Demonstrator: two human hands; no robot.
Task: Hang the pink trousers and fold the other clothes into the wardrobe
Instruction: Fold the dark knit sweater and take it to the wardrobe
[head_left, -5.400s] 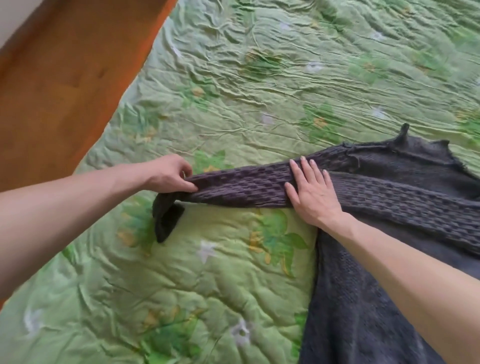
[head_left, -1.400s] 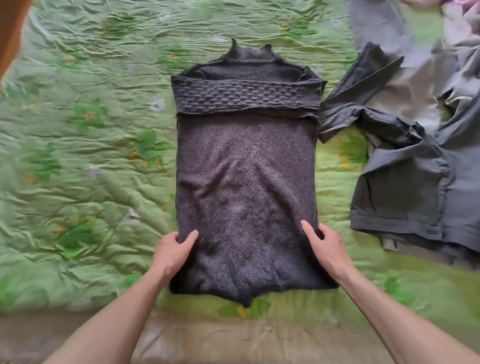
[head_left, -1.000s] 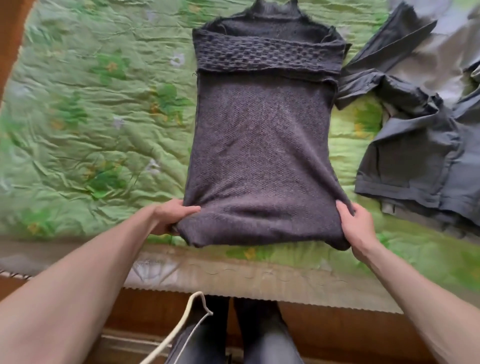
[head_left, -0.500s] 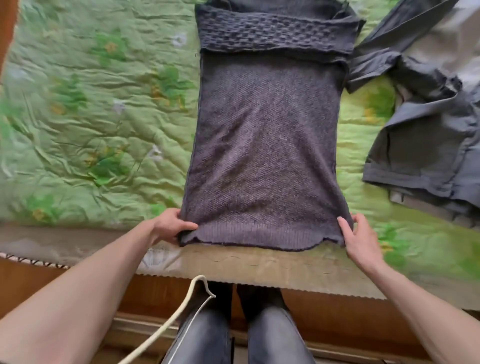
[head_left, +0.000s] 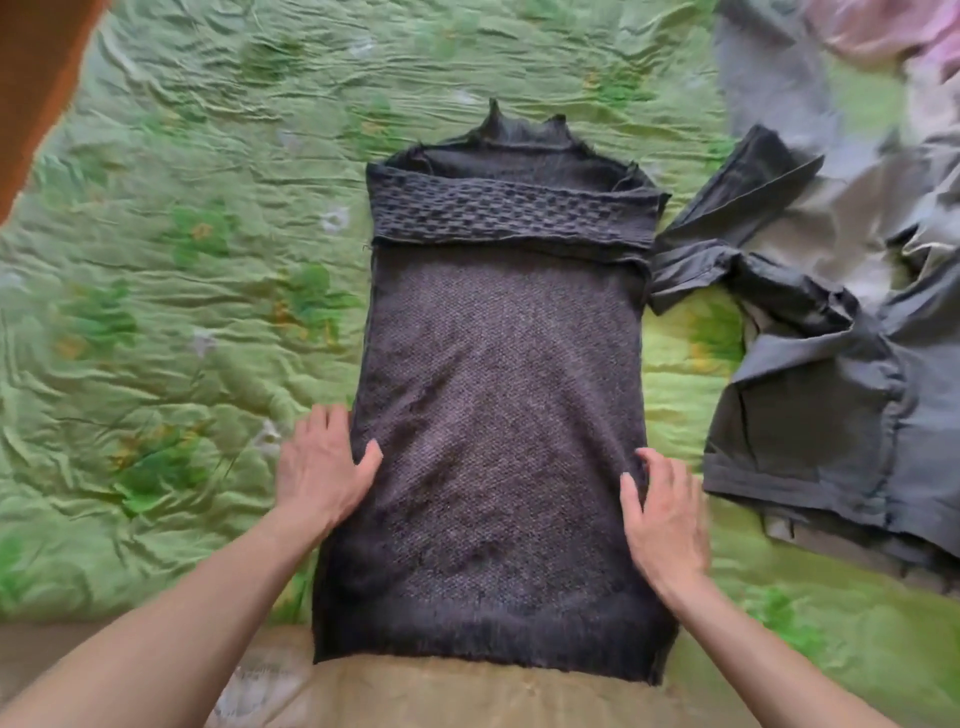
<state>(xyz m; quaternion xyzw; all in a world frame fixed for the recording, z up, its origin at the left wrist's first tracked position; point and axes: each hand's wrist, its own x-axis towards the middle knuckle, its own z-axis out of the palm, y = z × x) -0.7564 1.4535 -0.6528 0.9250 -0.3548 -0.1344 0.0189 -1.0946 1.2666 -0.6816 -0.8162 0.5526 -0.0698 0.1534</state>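
Note:
A dark knitted sweater (head_left: 498, 395) lies flat on the green quilt, collar away from me, with its sleeves folded across the chest as a patterned band. My left hand (head_left: 322, 467) rests flat at the sweater's left edge, thumb on the knit and fingers on the quilt. At the right edge my right hand (head_left: 662, 509) lies with its fingers spread and slightly bent, fingertips touching the knit. A bit of pink cloth (head_left: 893, 31) shows at the top right corner.
Grey clothes (head_left: 831, 374) lie crumpled on the quilt (head_left: 171, 291) to the right of the sweater, their sleeve almost touching it. The bed's near edge (head_left: 467, 696) runs just under the sweater's hem. Brown wood (head_left: 36, 78) fills the top left corner.
Both hands let go of the sweater's hem and slid up along its sides to the middle. The view tilted up, away from the bed's edge and my legs.

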